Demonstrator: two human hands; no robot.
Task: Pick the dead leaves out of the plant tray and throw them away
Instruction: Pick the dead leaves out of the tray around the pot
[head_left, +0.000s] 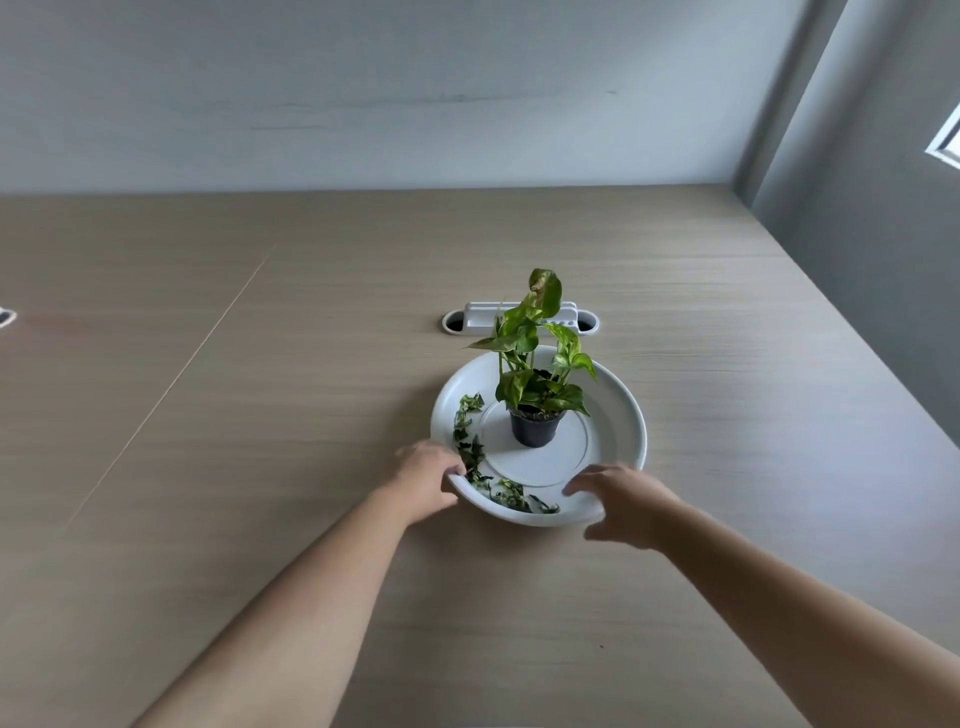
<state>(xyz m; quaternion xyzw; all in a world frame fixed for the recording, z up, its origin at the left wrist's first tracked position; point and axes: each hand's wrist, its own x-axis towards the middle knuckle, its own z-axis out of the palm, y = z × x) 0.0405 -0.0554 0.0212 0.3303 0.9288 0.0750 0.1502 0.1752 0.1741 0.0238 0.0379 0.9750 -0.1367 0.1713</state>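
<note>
- One round white tray (618, 410) on the counter (260, 415), right of centre, nearer the viewer than the back wall.
- One small black pot (535, 428) stands upright on the tray's flat middle, holding one green plant (530, 358).
- Loose leaves (470, 441) lie in the tray's outer groove, in an arc from the left side round to the near edge; exact count cannot be told, roughly several small pieces in two clusters.
- Two hands, both bare, both at the tray's near rim.
- Left hand (428, 475) is on the near-left rim, fingers curled over the edge, thumb under; it grips the rim, right beside the leaves.
- Right hand (618, 501) is at the near-right rim, fingers spread and loosely open, holding nothing; contact with the rim cannot be told, slightly blurred.
- One white cable port (519, 318) set in the counter just behind the tray.
- Counter is bare wood to the left and in front of the tray; right edge of the counter runs diagonally, well apart from the tray.
</note>
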